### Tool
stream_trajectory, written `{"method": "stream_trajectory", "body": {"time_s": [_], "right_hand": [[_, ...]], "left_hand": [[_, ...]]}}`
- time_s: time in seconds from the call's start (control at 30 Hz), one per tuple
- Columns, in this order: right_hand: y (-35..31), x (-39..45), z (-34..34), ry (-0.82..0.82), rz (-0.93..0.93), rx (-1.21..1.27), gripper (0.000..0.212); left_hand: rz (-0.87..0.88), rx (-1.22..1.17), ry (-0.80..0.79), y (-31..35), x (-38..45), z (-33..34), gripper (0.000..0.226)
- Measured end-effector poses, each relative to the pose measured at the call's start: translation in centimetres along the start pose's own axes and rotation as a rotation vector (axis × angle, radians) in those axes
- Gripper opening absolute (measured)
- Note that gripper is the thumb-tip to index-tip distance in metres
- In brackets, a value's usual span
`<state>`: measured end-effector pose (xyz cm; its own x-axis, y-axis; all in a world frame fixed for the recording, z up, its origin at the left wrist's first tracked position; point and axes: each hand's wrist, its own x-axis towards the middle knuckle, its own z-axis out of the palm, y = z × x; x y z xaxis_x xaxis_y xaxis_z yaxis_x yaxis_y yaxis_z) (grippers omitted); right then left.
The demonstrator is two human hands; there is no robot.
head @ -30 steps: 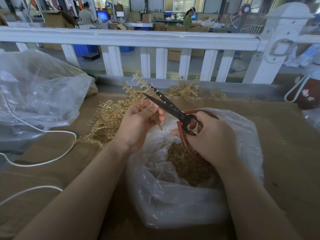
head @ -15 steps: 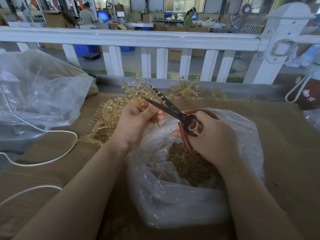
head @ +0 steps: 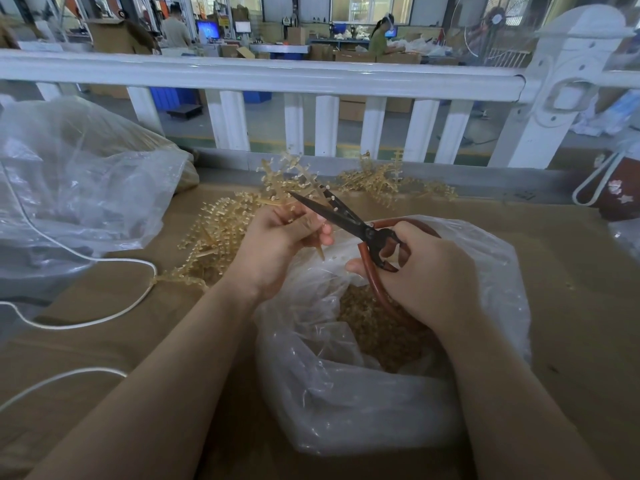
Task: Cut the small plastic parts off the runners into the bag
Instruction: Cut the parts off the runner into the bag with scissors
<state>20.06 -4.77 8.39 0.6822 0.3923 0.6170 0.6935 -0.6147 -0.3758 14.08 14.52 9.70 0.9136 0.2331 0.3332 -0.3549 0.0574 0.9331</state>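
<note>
A factory floor: beyond the white railing point(head: 263, 76) stand cardboard boxes point(head: 114, 36), lit monitors point(head: 207, 29) and far workstations, with a bench point(head: 571, 306) near.

Scissors point(head: 349, 221) lower handle hidden behind right hand point(head: 429, 271), large bag point(head: 79, 178) cut by left edge

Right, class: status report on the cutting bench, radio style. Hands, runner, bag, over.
Left hand grips pale yellow plastic runner. Right hand works red-handled black scissors, blades open at runner. Clear plastic bag below, cut parts inside. Nothing obstructing.
</note>
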Motion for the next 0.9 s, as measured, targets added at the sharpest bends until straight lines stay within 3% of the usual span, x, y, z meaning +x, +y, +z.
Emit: {"method": "stream_trajectory", "body": {"time_s": [0.1, 0.27, 0.43, 0.9], "right_hand": [[0.0, -0.1, 0.1, 0.013, 0.001, 0.002, 0.064], [0.1, -0.1, 0.3, -0.012, 0.014, 0.038, 0.078], [0.0, -0.1, 0.3, -0.026, 0.023, 0.069, 0.077], [0.0, -0.1, 0.3, -0.031, 0.05, 0.091, 0.073]], "left_hand": [[-0.001, -0.028, -0.002, 0.0, 0.0, 0.1, 0.02], [-0.002, -0.098, -0.035, -0.2, 0.0, 0.3, 0.01], [0.005, -0.128, -0.053, -0.4, 0.1, 0.4, 0.012], [-0.005, -0.178, 0.046, -0.3, -0.2, 1.2, 0.005]]}}
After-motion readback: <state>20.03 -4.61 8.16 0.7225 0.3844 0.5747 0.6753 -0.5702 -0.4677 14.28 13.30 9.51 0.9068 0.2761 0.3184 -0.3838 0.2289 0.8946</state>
